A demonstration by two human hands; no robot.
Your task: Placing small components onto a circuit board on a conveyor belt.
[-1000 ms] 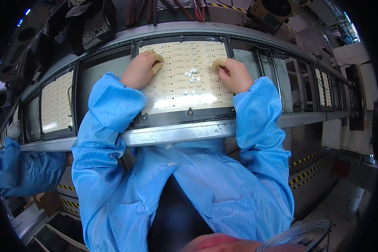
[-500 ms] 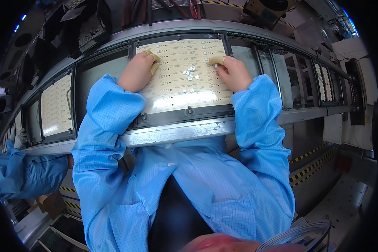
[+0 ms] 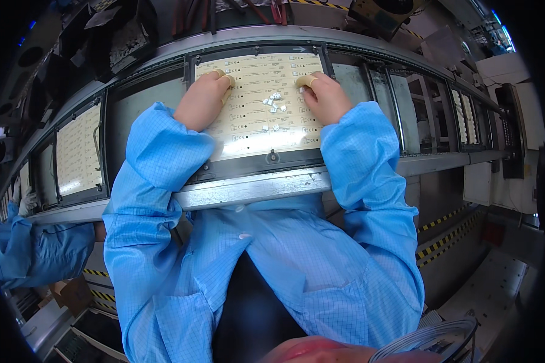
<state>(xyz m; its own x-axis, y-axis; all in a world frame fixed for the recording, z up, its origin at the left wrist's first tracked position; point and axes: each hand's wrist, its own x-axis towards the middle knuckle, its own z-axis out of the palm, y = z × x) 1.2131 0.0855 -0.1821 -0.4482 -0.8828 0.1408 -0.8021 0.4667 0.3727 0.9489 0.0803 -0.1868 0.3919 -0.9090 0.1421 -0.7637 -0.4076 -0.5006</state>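
A long curved conveyor line [image 3: 254,189] of grey metal runs from left to right across the scene, its near rail just in front of the person's chest. On it, in the middle, sits a dark carrier frame [image 3: 266,164] holding a pale cream circuit panel [image 3: 260,100], rectangular, printed with rows of small repeated markings and shining under the light along its near edge. A second cream panel [image 3: 77,151] lies in its own frame further left on the line, and a co-worker's blue sleeve [image 3: 33,251] shows at the near left. The left hand [image 3: 201,101] rests flat on the left part of the middle panel, fingers loosely curled, gripping nothing. The right hand [image 3: 326,97] presses on the right part, fingers bent down with a yellowish fingertip cover on the surface. Between the hands lies a little cluster of tiny white components [image 3: 274,103], loose on the panel.
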